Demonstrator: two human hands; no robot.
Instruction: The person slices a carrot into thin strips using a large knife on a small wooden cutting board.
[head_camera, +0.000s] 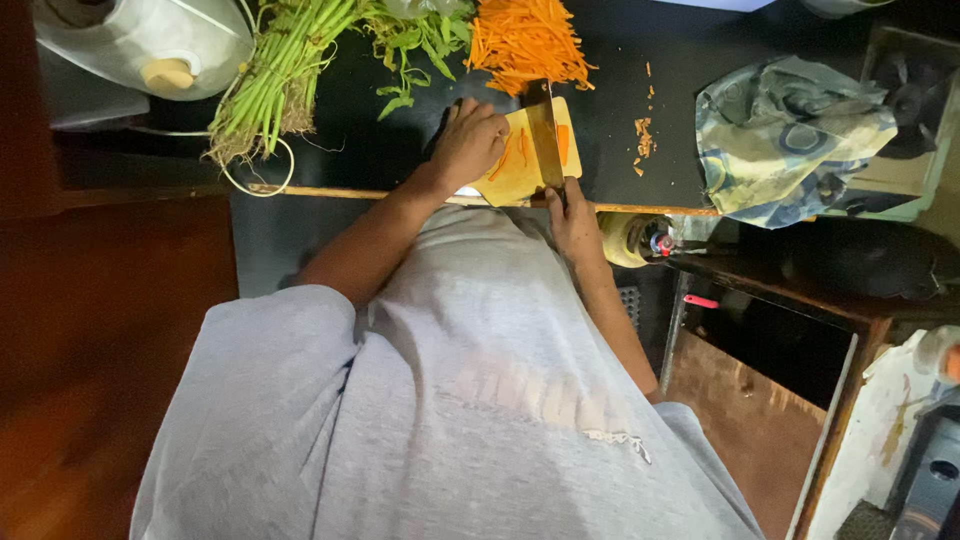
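Observation:
A small yellow cutting board (520, 178) lies on the dark counter (350, 140) at its near edge. On it are thin orange carrot strips (508, 152) and one carrot piece (563, 143). My left hand (468, 142) presses down on the strips at the board's left side. My right hand (572, 215) grips the handle of a broad knife (544, 130), whose blade stands across the board between the strips and the piece. Beyond the board sits a heap of shredded carrot (525, 40).
A bunch of green stalks with roots (275, 80) and leafy greens (420, 35) lie at the back left. A plastic bag with a roll (150, 45) is far left. A patterned cloth (790, 135) lies right; carrot scraps (642, 140) are beside the board.

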